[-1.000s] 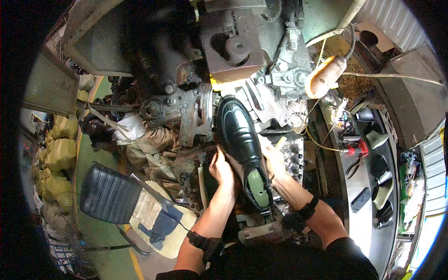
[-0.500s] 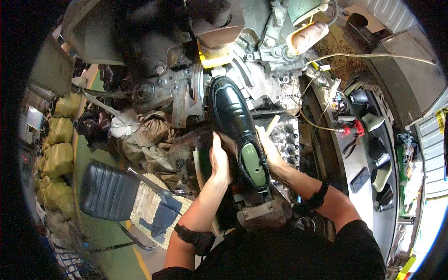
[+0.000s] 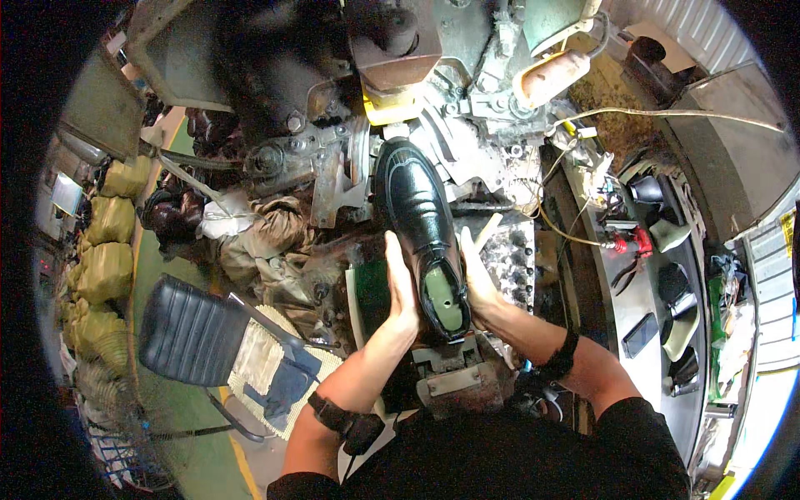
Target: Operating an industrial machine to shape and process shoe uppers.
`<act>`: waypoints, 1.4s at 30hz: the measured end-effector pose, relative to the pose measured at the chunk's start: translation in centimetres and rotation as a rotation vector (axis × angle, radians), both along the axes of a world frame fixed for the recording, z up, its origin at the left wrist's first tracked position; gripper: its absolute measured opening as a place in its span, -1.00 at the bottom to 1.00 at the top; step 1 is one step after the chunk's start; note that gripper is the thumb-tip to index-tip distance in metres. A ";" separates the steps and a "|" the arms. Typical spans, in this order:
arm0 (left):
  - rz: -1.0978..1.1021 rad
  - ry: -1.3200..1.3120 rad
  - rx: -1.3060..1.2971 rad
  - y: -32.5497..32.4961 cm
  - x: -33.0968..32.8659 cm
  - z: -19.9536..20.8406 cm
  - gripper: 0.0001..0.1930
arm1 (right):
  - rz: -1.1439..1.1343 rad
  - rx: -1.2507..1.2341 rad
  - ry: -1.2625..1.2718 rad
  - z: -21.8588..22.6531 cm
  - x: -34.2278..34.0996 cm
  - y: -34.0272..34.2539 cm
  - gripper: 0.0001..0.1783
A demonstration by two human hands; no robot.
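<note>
A black lace-up leather shoe (image 3: 414, 193) lies lengthwise under the bright lamp, toe away from me. Inside its opening sits a green shoe last (image 3: 442, 298) with a small hole in it. My left hand (image 3: 401, 287) is pressed along the shoe's left side, fingers nearly straight. On the opposite side my right hand (image 3: 481, 287) rests against the shoe near its opening, so the shoe is held between both palms. The undersides of the fingers are hidden. The toe reaches a metal clamp part (image 3: 395, 131) of the machine, and the heel is just above a metal support (image 3: 454, 379).
A heavy machine (image 3: 292, 158) stands ahead, with a tube lamp (image 3: 550, 77) at right. The right bench (image 3: 627, 321) carries pliers (image 3: 627, 275), a phone (image 3: 640, 335) and several shoe lasts (image 3: 679, 283). At left are a black chair (image 3: 196, 329) and yellowish sacks (image 3: 108, 225).
The shoe's heel end has swung slightly left, so it lies straighter. Both hands have moved with it, and my left fingers look straighter along its side.
</note>
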State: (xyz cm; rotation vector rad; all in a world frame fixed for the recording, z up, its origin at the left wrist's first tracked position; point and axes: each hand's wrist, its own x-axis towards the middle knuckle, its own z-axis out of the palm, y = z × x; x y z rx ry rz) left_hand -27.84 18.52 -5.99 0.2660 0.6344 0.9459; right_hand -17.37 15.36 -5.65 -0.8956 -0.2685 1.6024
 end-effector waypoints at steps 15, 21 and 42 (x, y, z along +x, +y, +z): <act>0.269 0.233 0.195 1.7 0.9 -5.7 -0.47 | -0.104 0.149 0.081 -7.0 1.5 2.1 -0.59; 0.164 0.093 0.154 0.4 0.3 -2.4 -0.40 | -0.038 0.286 -0.015 -4.4 0.7 0.8 -0.56; -0.114 1.011 0.748 -9.5 -7.8 -27.4 -0.41 | 0.436 0.800 -1.297 4.3 8.0 -4.0 -0.51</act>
